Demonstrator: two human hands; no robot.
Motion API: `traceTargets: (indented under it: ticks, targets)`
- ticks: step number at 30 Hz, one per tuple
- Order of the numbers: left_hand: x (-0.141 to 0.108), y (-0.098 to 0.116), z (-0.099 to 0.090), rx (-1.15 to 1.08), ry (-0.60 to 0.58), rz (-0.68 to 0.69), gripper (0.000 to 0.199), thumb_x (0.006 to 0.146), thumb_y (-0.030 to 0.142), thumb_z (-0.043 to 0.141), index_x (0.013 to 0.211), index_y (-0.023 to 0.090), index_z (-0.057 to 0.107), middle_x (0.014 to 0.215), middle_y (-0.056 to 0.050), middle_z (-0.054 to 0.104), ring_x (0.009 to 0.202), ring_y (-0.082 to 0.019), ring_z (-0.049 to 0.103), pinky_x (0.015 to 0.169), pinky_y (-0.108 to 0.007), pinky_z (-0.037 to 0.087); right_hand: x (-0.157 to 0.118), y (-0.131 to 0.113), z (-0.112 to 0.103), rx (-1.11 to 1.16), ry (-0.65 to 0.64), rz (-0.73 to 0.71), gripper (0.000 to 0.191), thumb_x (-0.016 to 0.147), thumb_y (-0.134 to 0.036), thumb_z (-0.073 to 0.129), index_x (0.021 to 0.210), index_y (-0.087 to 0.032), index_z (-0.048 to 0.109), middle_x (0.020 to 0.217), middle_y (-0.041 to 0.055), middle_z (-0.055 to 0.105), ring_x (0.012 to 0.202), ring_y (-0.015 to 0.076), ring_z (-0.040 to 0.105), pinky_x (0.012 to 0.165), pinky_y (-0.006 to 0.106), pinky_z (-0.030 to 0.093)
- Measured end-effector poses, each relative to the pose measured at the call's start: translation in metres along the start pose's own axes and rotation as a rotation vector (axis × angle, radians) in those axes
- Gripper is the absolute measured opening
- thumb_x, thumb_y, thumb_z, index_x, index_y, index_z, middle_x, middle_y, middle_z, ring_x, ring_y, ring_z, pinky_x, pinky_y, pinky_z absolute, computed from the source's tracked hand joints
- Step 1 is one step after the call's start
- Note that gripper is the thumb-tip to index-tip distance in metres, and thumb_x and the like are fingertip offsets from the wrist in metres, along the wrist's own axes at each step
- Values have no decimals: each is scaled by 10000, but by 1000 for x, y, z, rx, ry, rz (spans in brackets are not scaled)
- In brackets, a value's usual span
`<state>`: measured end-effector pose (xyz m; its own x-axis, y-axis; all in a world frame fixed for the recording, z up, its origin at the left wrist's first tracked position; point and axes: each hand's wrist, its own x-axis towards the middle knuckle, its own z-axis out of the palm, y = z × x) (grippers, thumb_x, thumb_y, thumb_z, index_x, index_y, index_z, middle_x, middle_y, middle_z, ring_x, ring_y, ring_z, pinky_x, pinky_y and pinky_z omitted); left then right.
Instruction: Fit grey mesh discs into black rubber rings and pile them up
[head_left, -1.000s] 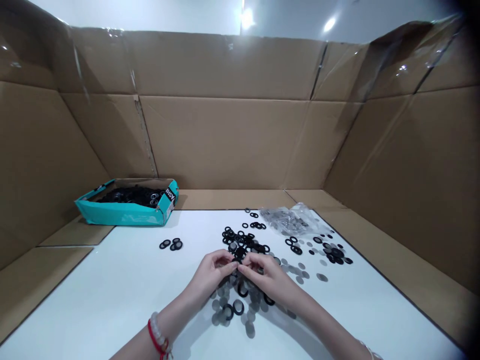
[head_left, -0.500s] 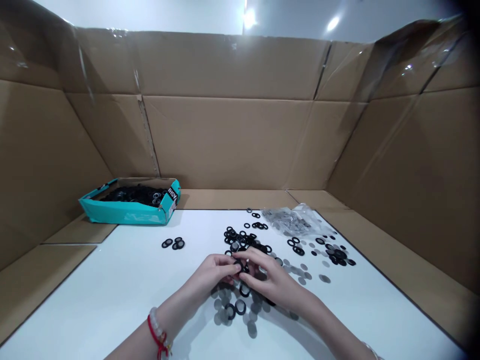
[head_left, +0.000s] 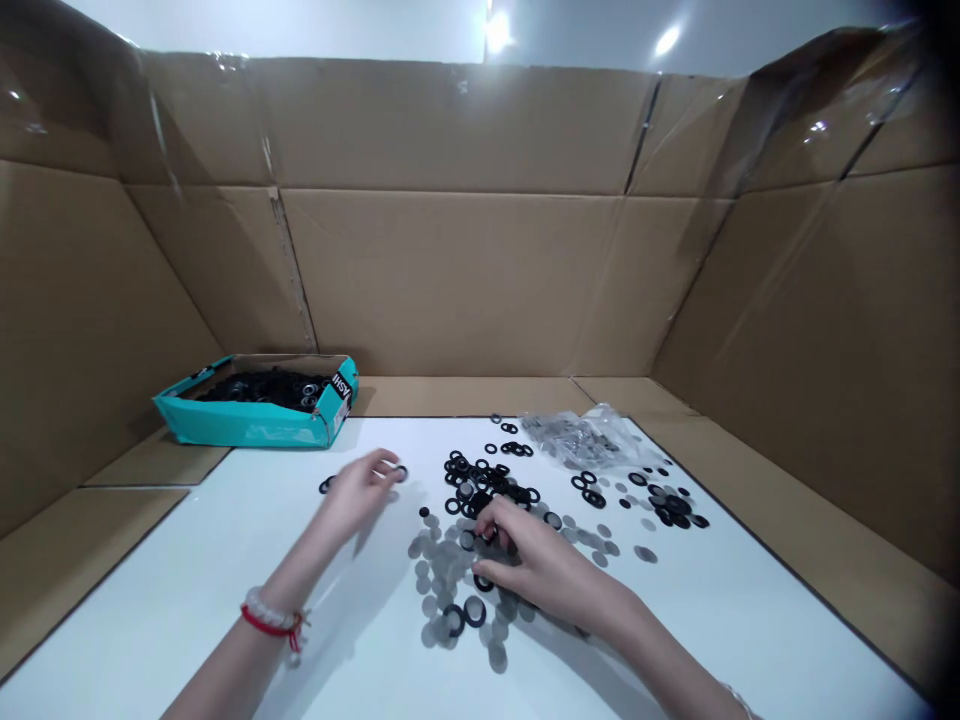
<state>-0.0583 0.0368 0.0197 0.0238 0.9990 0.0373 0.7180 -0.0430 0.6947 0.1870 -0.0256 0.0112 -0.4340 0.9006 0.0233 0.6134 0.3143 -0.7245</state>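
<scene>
My left hand (head_left: 362,488) is raised over the left part of the white table, its fingertips closed on a small black ring (head_left: 402,473) that seems to have a grey disc inside. Under it a few black rings (head_left: 327,484) are partly hidden. My right hand (head_left: 525,550) hovers at the near edge of a heap of black rings (head_left: 480,480), thumb and fingers apart. Around and below that hand lie many loose grey translucent discs (head_left: 442,575). Two black rings with discs in or under them, one being this ring (head_left: 474,611), lie in front of it.
A teal box (head_left: 247,428) full of black rings stands at the back left. At the back right lies a clear plastic bag (head_left: 577,436) of discs. More black rings (head_left: 675,508) are heaped on the right. Cardboard walls (head_left: 450,280) enclose the table.
My left hand has left the right hand and moved left and away from me, carrying a ring. The right hand has stayed by the heap, its fingers now apart.
</scene>
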Motion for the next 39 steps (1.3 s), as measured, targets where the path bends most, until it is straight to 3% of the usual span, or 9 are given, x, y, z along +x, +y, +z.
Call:
traceTargets:
  ticks: [4,7,9,12,17,28,31,33,39]
  targets:
    - [16,-27,-28,265,207,-84,125,771,185,512,809,140,623,908,-154,664,909,-341,616,761,-408,439,-1,4,1,-82,-54,-68,185,836,-278,640,1018,-248,639,1026,43,588,969,231,548,783,315,428]
    - [11,-23,-18,363,302,-39,242,762,91,479,957,122,617,1133,-195,571,1112,-363,504,896,-466,382,0,8,6,-106,-48,-81,173,859,-209,596,1017,-241,656,1028,51,605,979,233,558,779,314,435]
    - [3,-14,-1,349,237,122,297,790,78,466,1043,163,595,1182,-135,537,1136,-284,478,952,-403,369,2,9,9,-115,-45,-102,165,862,-154,565,968,-232,664,1001,46,618,958,222,566,768,308,438]
    - [-12,0,28,262,-37,459,223,855,175,481,1044,216,592,1100,-72,552,1048,-233,491,911,-368,403,4,10,10,-114,-17,-151,197,844,-81,532,898,-220,660,937,34,634,918,200,569,767,299,436]
    - [-27,7,48,286,-161,566,170,861,231,525,1013,215,600,1059,-74,551,999,-248,473,848,-391,408,6,7,6,-74,80,-149,147,834,-96,540,866,-205,634,863,33,638,820,183,579,685,281,424]
    - [-26,9,48,-2,-176,429,95,816,158,518,792,196,601,946,-60,595,954,-232,512,851,-367,402,17,10,3,241,176,-38,113,834,-177,571,825,-203,680,834,42,689,767,178,639,682,284,475]
    - [-29,15,54,-289,-234,328,30,771,184,577,800,194,581,809,-20,605,795,-189,556,739,-306,430,20,12,6,345,188,-68,124,819,-204,581,829,-199,704,870,56,684,824,189,645,722,295,493]
    - [-31,19,59,-557,-267,213,142,713,200,647,828,191,564,784,2,598,714,-153,560,675,-267,435,22,13,9,374,212,-76,125,804,-229,591,803,-192,710,867,57,671,830,190,638,727,296,494]
    - [-34,26,67,-1010,-305,-81,324,544,198,807,781,168,588,798,-14,633,745,-136,598,729,-243,455,23,11,11,509,226,-12,174,781,-312,621,890,-179,645,812,34,659,770,183,624,711,300,492]
